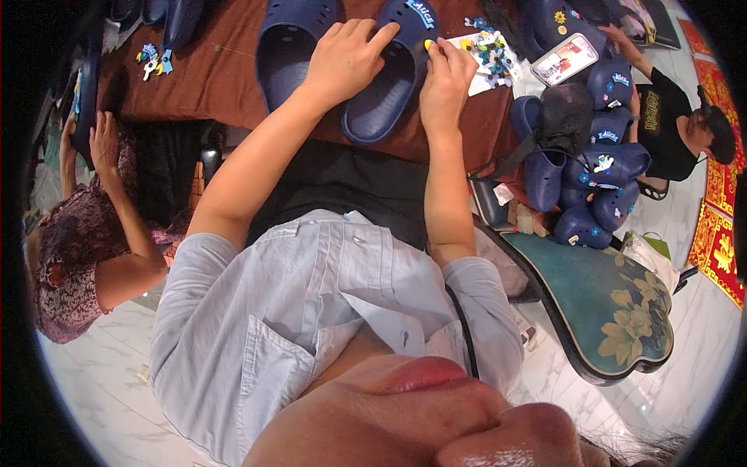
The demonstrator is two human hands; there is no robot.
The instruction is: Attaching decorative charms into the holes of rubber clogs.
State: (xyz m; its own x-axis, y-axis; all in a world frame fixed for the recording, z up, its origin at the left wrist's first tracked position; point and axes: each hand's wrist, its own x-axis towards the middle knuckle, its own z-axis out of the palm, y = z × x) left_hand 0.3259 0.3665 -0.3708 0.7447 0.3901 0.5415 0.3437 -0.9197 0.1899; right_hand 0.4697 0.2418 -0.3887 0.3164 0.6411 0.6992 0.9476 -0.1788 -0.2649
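A navy clog (362, 117) lies on the brown cloth with its toe away from me and a blue-and-white lettered charm (419, 14) on its upper. My left hand (346, 58) grips this clog at the inner edge of its upper, index finger stretched over it. At the upper's other side, my right hand (447, 82) pinches a small yellow charm (429, 45) between thumb and fingers. Another navy clog (280, 66) sits just left, partly behind my left hand. Right of my right hand, many small coloured charms (494, 58) are heaped on white paper.
A phone (566, 60) with a lit screen lies beyond the charms. Navy clogs with charms (603, 167) are piled at the right. Loose charms (152, 61) rest on the cloth (206, 78) at far left. Co-workers sit left (85, 241) and right (669, 124).
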